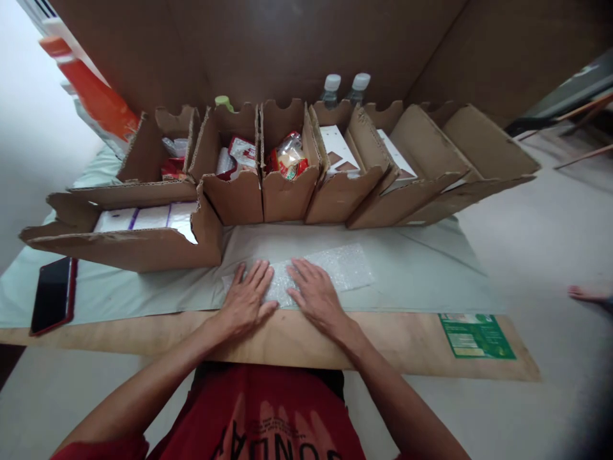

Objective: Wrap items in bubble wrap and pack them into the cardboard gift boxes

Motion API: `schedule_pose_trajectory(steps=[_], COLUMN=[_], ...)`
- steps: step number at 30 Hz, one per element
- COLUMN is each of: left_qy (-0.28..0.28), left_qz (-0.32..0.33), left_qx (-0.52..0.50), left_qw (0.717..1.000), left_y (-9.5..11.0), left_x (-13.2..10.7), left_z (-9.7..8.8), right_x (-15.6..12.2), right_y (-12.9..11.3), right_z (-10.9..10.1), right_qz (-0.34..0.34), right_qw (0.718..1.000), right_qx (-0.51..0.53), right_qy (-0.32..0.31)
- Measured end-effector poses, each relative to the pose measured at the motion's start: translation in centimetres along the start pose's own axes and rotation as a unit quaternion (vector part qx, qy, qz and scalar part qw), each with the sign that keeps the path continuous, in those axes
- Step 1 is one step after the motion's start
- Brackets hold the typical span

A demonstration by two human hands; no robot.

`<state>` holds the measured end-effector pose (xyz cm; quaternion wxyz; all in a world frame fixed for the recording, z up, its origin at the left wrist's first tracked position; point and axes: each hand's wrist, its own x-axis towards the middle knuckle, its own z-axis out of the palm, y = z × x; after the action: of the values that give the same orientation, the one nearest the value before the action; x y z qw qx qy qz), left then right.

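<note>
A strip of clear bubble wrap [342,265] lies flat on the pale green cloth, close to the table's front edge. My left hand [248,297] rests palm down on its left end, fingers stretched out. On the middle part of the strip lies my right hand [316,291], also flat with the fingers extended. The right end of the wrap reaches out beyond my right hand. Neither hand grips anything. What is under the palms is hidden.
Cardboard bins [285,198] stand in a row behind, holding red packets and white boxes. Another bin [143,249] with white packs lies left. A phone [52,294], a green printed sheet [477,335], an orange bottle [90,92] and white-capped bottles [330,89] are around. A person's foot [587,294] shows right.
</note>
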<state>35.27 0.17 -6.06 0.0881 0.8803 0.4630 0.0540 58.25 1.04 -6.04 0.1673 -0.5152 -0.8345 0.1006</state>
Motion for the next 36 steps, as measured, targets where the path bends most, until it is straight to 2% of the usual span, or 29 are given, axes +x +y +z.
schedule_pose_trajectory(steps=[2, 5, 7, 9, 11, 13, 15, 17, 19, 23, 27, 29, 31, 33, 34, 36], left_qy=[-0.014, 0.003, 0.037, 0.073, 0.08, 0.064, 0.051, 0.049, 0.046, 0.046, 0.064, 0.102, 0.168, 0.218, 0.214, 0.149], left_qz=[-0.013, -0.024, -0.05, -0.097, -0.149, -0.187, -0.203, -0.206, -0.209, -0.233, -0.247, -0.231, -0.202, -0.162, -0.146, -0.131], left_qx=[0.013, 0.001, -0.016, -0.025, -0.024, -0.021, -0.025, -0.036, -0.054, -0.097, -0.101, -0.085, -0.077, -0.124, -0.181, -0.343], left_qw=[1.0, 1.0, 0.998, 0.992, 0.985, 0.98, 0.977, 0.977, 0.975, 0.966, 0.962, 0.964, 0.962, 0.954, 0.949, 0.918], left_y=[-2.0, -3.8, -4.2, -4.1, -3.9, -3.5, -3.3, -3.2, -3.2, -3.8, -3.8, -3.0, -1.8, -0.4, 0.2, 1.3], left_x=[-1.0, -2.3, -2.8, -2.8, -2.6, -2.4, -2.1, -2.1, -2.3, -2.0, -0.3, 0.3, 0.3, -0.2, -0.5, -0.9], left_z=[0.0, -1.0, -1.6, -2.2, -2.7, -3.2, -3.6, -4.1, -4.7, -5.9, -5.8, -5.2, -4.4, -4.0, -3.8, -3.9], right_x=[-2.8, -7.2, -9.0, -8.8, -7.0, -4.4, -2.0, -0.8, -0.9, -3.9, -6.5, -7.0, -7.1, -6.8, -6.5, -5.3], right_y=[3.8, 9.8, 12.1, 12.7, 12.3, 11.5, 10.7, 10.2, 9.6, 8.2, 6.8, 6.4, 6.2, 5.6, 5.0, 3.0], right_z=[-1.1, -4.1, -5.8, -6.5, -6.3, -5.5, -4.6, -4.2, -4.3, -5.7, -6.7, -6.8, -7.0, -7.3, -7.4, -7.6], right_qz=[0.07, 0.209, 0.237, 0.235, 0.235, 0.246, 0.256, 0.253, 0.246, 0.25, 0.302, 0.339, 0.359, 0.356, 0.348, 0.321], right_qw=[0.995, 0.964, 0.953, 0.956, 0.959, 0.958, 0.955, 0.954, 0.952, 0.935, 0.877, 0.852, 0.854, 0.865, 0.873, 0.89], right_qx=[-0.057, -0.13, -0.13, -0.101, -0.058, -0.019, 0.014, 0.041, 0.074, 0.137, 0.264, 0.29, 0.259, 0.219, 0.204, 0.184], right_qy=[0.039, 0.105, 0.133, 0.146, 0.147, 0.145, 0.147, 0.155, 0.167, 0.212, 0.264, 0.272, 0.273, 0.277, 0.275, 0.265])
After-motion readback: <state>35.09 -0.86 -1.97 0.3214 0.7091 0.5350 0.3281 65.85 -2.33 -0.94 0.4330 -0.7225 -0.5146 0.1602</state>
